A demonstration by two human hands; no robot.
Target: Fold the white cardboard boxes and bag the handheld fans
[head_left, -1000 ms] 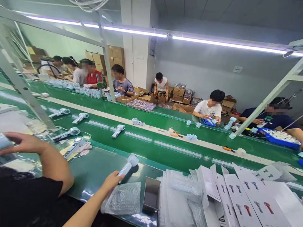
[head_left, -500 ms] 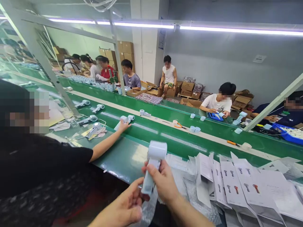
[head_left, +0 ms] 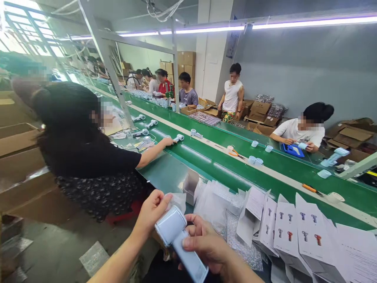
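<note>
A pale blue hand-held device (head_left: 176, 239) with a round head lies tilted in my hands, low in the middle of the view. My right hand (head_left: 206, 243) is wrapped round its handle. My left hand (head_left: 151, 212) is closed at the device's head and pinches a clear plastic bag (head_left: 178, 201) just behind it. Flat white printed cartons (head_left: 288, 232) and more clear bags (head_left: 215, 202) lie on the bench right of my hands.
A person in a dark top (head_left: 88, 157) sits at my left and reaches to a device (head_left: 178, 138) on the green conveyor (head_left: 224, 165). Other workers sit along the far side. An open small box (head_left: 191, 186) stands on the bench edge. Cardboard boxes (head_left: 17, 145) stand at left.
My view has swung left and down. The device has tipped from upright to slanting, lower in view. My left hand has risen from below the handle to the head.
</note>
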